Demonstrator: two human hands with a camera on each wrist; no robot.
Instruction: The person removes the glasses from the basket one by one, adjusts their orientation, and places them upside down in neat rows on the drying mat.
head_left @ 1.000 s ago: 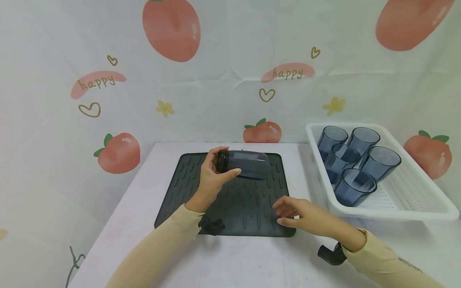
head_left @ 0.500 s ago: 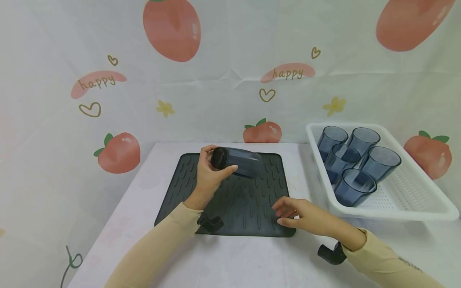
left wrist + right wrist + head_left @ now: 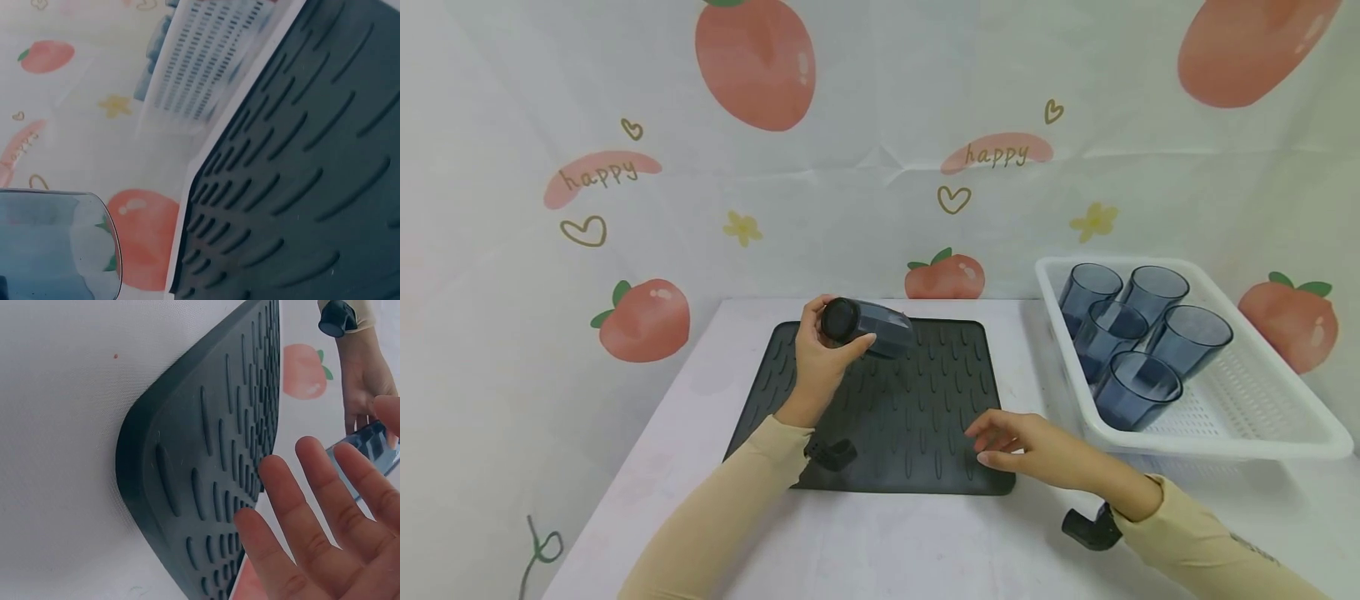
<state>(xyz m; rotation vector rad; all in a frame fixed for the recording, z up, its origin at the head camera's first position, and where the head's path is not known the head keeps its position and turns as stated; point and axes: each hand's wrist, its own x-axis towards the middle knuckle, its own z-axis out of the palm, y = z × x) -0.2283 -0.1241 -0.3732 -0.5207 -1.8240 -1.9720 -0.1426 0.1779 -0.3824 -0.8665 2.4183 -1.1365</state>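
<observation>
Above the back left of a dark ribbed drying mat (image 3: 917, 417), my left hand (image 3: 818, 367) grips a blue-tinted drinking glass (image 3: 886, 331) near its thick base, thumb in front and fingers behind. The glass lies almost sideways, base toward the left and mouth pointing right. In the left wrist view the mouth end of the glass (image 3: 50, 244) shows against the backdrop. My right hand (image 3: 1033, 450) is held with relaxed, spread fingers and nothing in it, near the front right corner of the mat. The right wrist view shows its fingers (image 3: 325, 531) loosely extended.
A white perforated plastic basket (image 3: 1247, 446) stands to the right on the white table (image 3: 917, 550). Several matching blue glasses (image 3: 1138, 387) stand mouth up in its left part. Behind the table hangs a white backdrop (image 3: 850, 217) printed with peaches.
My left hand has moved left and slightly up with the glass, turning it so that its base faces more toward me. The right hand has stayed in place.
</observation>
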